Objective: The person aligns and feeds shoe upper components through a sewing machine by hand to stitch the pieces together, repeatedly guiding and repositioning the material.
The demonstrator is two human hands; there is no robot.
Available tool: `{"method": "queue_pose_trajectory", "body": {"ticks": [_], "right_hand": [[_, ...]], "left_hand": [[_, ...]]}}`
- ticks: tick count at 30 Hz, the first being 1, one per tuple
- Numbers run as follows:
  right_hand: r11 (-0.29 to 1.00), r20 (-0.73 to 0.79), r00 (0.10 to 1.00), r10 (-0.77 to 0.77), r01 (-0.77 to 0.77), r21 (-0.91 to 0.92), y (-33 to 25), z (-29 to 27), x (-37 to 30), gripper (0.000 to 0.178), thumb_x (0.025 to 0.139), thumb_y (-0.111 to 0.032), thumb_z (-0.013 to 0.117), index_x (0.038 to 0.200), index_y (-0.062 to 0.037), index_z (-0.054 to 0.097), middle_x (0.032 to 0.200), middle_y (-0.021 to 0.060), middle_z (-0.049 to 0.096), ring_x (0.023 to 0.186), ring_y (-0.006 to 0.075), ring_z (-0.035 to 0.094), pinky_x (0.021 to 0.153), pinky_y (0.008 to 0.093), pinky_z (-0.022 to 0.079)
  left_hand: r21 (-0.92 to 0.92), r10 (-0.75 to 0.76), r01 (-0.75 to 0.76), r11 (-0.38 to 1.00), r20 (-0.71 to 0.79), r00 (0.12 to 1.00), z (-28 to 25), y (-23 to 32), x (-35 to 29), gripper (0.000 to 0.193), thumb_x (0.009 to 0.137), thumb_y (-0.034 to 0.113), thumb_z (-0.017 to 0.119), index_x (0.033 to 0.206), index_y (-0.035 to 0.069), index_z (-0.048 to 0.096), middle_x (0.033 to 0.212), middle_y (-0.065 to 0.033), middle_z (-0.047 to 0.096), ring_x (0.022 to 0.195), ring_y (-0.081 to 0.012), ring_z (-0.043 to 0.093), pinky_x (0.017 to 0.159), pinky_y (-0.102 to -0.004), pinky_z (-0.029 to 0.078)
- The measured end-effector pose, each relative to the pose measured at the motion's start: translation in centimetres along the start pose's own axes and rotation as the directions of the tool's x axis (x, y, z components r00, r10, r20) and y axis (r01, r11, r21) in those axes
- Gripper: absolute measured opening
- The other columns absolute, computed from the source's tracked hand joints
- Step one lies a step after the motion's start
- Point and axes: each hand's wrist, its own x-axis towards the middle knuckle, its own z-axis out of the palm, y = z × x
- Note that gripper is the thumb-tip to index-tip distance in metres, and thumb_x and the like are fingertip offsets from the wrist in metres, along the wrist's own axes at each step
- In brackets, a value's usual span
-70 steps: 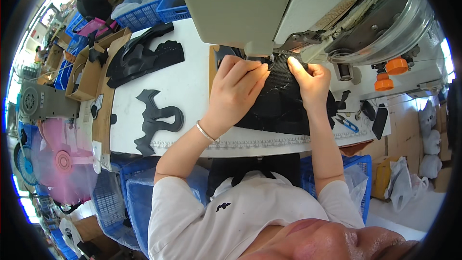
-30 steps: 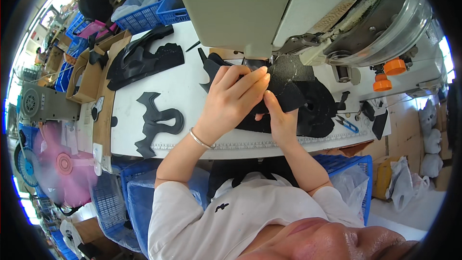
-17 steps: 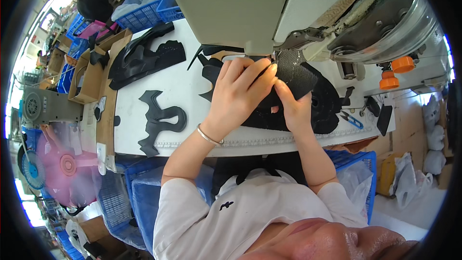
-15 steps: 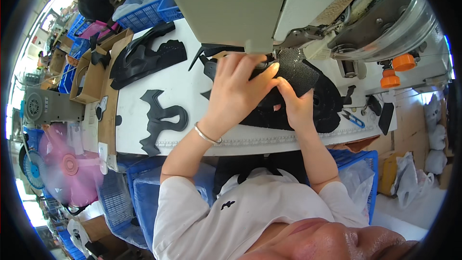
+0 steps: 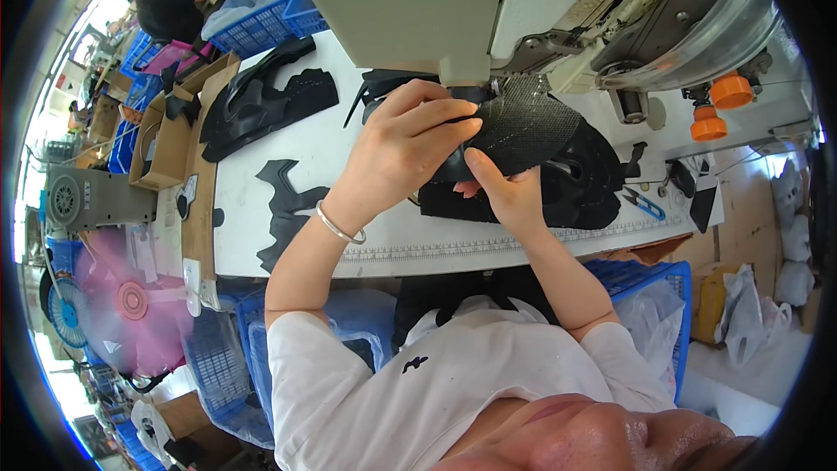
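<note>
A black mesh piece, which looks like part of a shoe upper, lies under the head of a sewing machine. My left hand, with a silver bangle on its wrist, pinches the piece's left edge close to the needle area. My right hand grips the lower edge between thumb and fingers; its fingertips are partly hidden beneath. Under the mesh and to its right lie black upper pieces on the white table. The machine head hides the needle.
Flat black cut pieces lie at the left, with a wavy black piece beside my left forearm. Blue-handled thread snips rest at the right. Nearby are a cardboard box, a pink fan and a blue crate.
Both hands have moved left, and the mesh piece has shifted and turned with them, its free end lying lower right. My left forearm now covers part of the wavy piece.
</note>
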Motion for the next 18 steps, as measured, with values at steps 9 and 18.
{"method": "queue_pose_trajectory", "body": {"ticks": [9, 18], "right_hand": [[0.998, -0.039, 0.997, -0.061, 0.061, -0.023, 0.8, 0.5, -0.4, 0.013, 0.092, -0.007, 0.063, 0.101, 0.0009, 0.06, 0.08, 0.0044, 0.063, 0.057, 0.0081, 0.061, 0.052, 0.0208, 0.054], [0.982, -0.076, 0.986, -0.15, 0.14, -0.126, 0.7, 0.1, -0.4, 0.014, 0.091, -0.01, 0.067, 0.083, 0.0012, 0.065, 0.069, 0.0009, 0.063, 0.055, 0.0047, 0.057, 0.048, 0.0194, 0.048]], "left_hand": [[0.014, -0.024, 0.024, 1.0, 0.001, 1.0, 0.0, 0.5, -0.4, 0.027, 0.063, 0.001, 0.076, 0.089, 0.003, 0.072, 0.098, -0.0048, 0.068, 0.089, -0.0247, 0.061, 0.077, -0.0362, 0.052], [0.057, -0.046, 0.05, 0.997, -0.064, 0.997, 0.9, 1.0, 0.3, 0.024, 0.061, 0.004, 0.072, 0.084, 0.001, 0.068, 0.093, -0.0067, 0.065, 0.089, -0.0236, 0.061, 0.075, -0.0344, 0.05]]}}
